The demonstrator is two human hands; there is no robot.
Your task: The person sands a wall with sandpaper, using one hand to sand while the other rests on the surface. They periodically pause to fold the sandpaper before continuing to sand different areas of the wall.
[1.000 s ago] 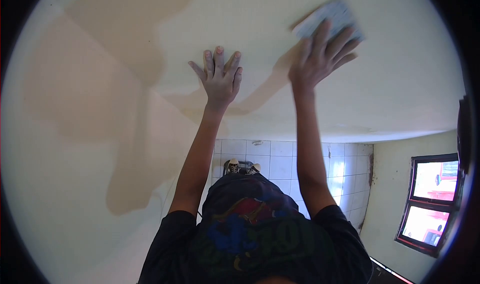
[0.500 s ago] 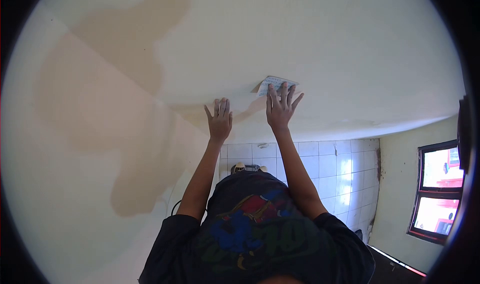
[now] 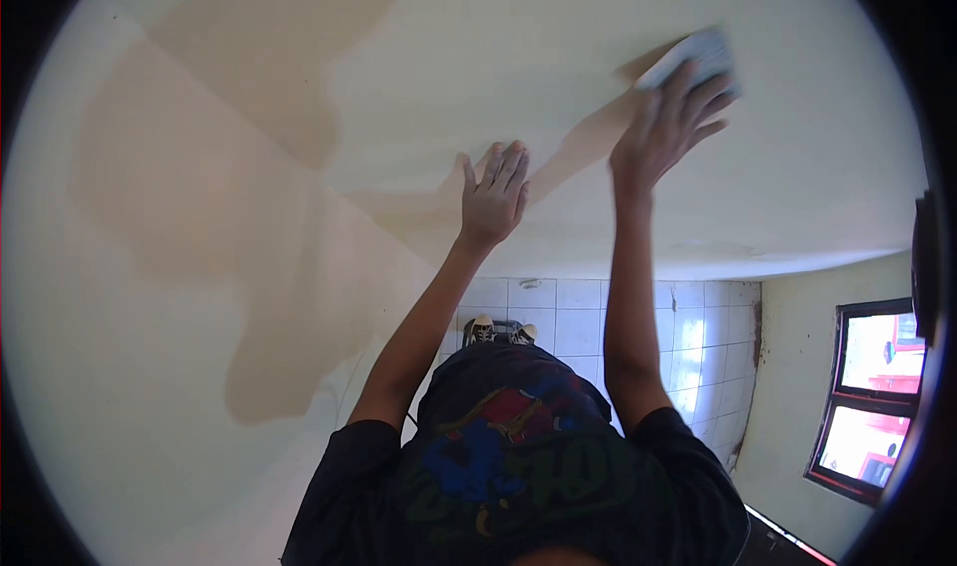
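Observation:
My right hand [image 3: 660, 136] presses a sheet of sandpaper [image 3: 706, 52] against the pale wall [image 3: 498, 58], up and to the right. The fingers lie over the sheet's lower part, and motion smears both a little. Faint print shows on the sheet's pale backing; its other face is hidden against the wall. Lower and to the left, my left hand [image 3: 491, 202] rests on the wall with its fingers extended and nothing in it. Whitish dust coats its fingertips.
Shadows of my body and arms fall on the wall at left, across a corner line. Below are my shoes [image 3: 482, 328] on a dark support above a white tiled floor [image 3: 578, 304]. A dark-framed window [image 3: 865, 399] is at right.
My right hand has swept up and to the right with the sandpaper. My left hand has shifted up and right along the wall. Both shoes now show more fully.

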